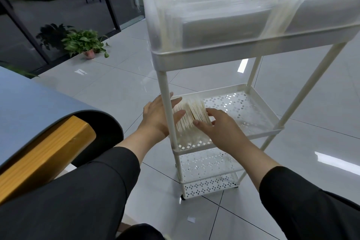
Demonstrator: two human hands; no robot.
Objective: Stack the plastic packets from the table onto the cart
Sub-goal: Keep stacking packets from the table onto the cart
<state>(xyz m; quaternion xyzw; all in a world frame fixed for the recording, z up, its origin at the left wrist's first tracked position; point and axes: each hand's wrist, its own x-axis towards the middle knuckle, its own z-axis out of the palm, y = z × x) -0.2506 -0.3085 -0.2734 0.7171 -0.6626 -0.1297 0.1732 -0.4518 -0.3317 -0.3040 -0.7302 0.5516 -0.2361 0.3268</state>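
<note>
Blue-grey matting covers the table (29, 103) at the far left, its rounded edge curling down over a pale wooden leg (48, 154). Beyond it, on the glossy tiled floor (116, 87), a leafy green plant (83, 42) sits in a small pink pot beside dark glass doors (58, 6). Moving right, the left hand (157, 115) reaches past the outside of the cart's front post (167, 107), fingers straight and relaxed, their tips touching the near side of a small bundle of plastic packets (191, 116). That bundle stands on edge on the middle shelf (243, 107) of the white cart (214, 56), at the shelf's front left corner; it reads as thin clear sleeves pressed together, cream to pale yellow along their edges, blurred enough that single packets cannot be told apart. The right hand (218, 126) comes in from the near side, thumb and fingers loosely bent against the bundle's right and front faces, steadying it rather than clenching. The shelf is perforated metal with a diamond pattern, as is the bottom shelf (210, 187) below. Above, the top tray (253, 48) is packed with long rows of the same clear packets (224, 23), stacked well above the rim and reaching toward the right edge. Black sleeves (302, 204) cover both forearms.
</note>
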